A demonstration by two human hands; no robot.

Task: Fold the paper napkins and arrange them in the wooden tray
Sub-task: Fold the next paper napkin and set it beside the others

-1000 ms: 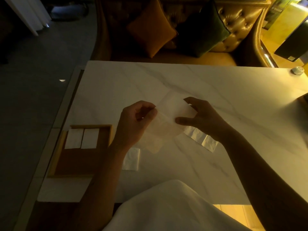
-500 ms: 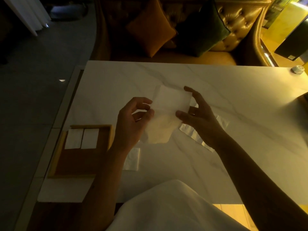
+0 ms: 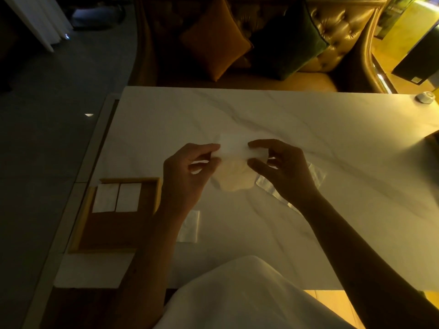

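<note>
Head view. The light is dim and yellow.

- The left hand (image 3: pixel 187 176) and right hand (image 3: pixel 282 172) each pinch the paper napkin (image 3: pixel 234 148) between thumb and forefinger. They hold it over the middle of the marble table (image 3: pixel 308 129), well apart from the tray.
- Change: 0.5 s ago the sheet stood tall between the hands. Now it is a short bright band across the 2 pinches, with a rounded lobe hanging below, and the hands sit closer together.
- Reading: probably a fold in progress with the crease not yet pressed. In this light I cannot tell which layer is in front.
- The wooden tray (image 3: pixel 129 179) sits at the table's left edge, beside the left forearm. It holds 2 folded napkins (image 3: pixel 105 198), side by side and touching, at its far end.
- 1 loose napkin (image 3: pixel 190 227) lies on the table just right of the tray, against the left forearm.
- Shiny pieces (image 3: pixel 316 174), possibly wrappers, lie beneath the right wrist.
</note>
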